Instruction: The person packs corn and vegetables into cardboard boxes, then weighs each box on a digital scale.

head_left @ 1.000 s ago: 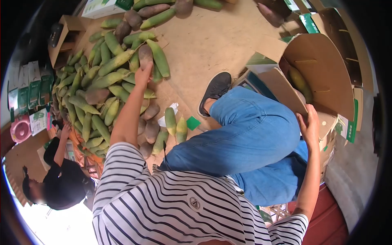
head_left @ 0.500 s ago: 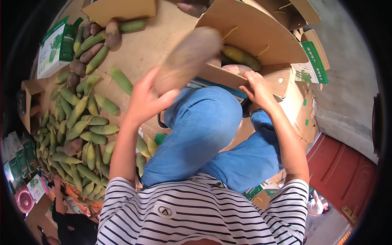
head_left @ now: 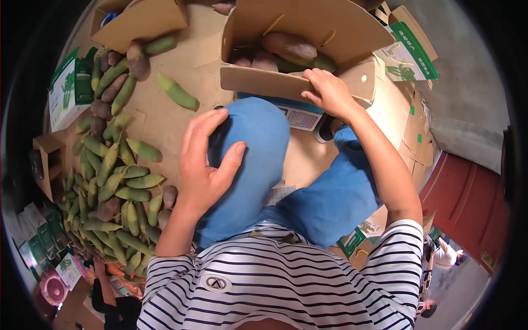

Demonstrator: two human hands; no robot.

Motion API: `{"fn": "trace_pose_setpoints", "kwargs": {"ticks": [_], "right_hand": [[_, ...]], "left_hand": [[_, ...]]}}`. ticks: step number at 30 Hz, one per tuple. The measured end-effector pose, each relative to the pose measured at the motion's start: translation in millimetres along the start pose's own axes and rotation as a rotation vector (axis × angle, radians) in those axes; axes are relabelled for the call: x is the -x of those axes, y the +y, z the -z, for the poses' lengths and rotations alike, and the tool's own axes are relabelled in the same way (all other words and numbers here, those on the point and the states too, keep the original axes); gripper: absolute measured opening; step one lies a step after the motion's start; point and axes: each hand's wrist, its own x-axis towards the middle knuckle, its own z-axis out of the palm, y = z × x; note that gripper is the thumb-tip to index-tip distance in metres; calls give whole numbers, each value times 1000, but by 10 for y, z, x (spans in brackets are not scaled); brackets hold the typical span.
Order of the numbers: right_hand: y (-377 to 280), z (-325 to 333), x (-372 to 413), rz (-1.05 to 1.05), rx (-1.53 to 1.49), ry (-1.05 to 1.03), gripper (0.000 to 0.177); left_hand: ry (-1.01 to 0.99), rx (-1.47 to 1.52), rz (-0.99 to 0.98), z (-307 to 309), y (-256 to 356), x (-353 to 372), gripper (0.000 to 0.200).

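Note:
My left hand [head_left: 204, 165] is open and holds nothing, thumb and fingers apart beside my bent knee. With my right hand [head_left: 328, 92] I grip the near wall of an open cardboard box [head_left: 264, 82], fingers over its top edge. Inside the box lie several radishes, among them a large purplish radish [head_left: 289, 47] on top and a partly hidden green radish [head_left: 323, 62]. The box's near wall hides the lower part of its contents. A single green radish [head_left: 177, 92] lies on the cardboard floor, to the left of the box.
To my left is a big heap of green radishes [head_left: 118, 181] with some purple ones mixed in. Printed green-and-white cartons [head_left: 70, 82] stand at the far left and a carton flap [head_left: 410, 52] at the right. Other people [head_left: 113, 308] are at the lower edges.
The purplish radish has left my left hand and now lies in the box. That hand has come back empty towards my knee. My right hand stays on the box's edge.

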Motion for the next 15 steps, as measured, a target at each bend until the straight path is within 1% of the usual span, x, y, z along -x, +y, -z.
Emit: {"fn": "trace_pose_setpoints", "kwargs": {"ticks": [1, 4, 5, 6, 8, 9, 12, 13, 15], "right_hand": [[22, -18, 4, -2, -2, -3, 35], [-22, 36, 12, -61, -11, -28, 38], [3, 17, 21, -25, 15, 29, 44], [-16, 45, 28, -33, 28, 50, 49], [-32, 112, 20, -15, 44, 164, 52], [-41, 163, 9, 15, 64, 252, 47], [-9, 269, -4, 27, 65, 350, 41], [-16, 284, 9, 51, 75, 399, 33], [-19, 305, 42, 34, 63, 357, 29]], "left_hand": [[3, -51, -64, 13, 51, -33, 43], [-39, -60, -135, -20, 182, -155, 45], [-64, -66, -122, -78, 192, -174, 45], [-112, -181, -148, -90, 196, -178, 45], [-209, -408, -205, -109, 203, -206, 44], [-177, -387, -194, -117, 172, -199, 45], [-176, -375, -186, -80, 132, -207, 44], [-168, -380, -176, -76, 136, -204, 43], [-158, -386, -176, -59, 127, -199, 43]]}}
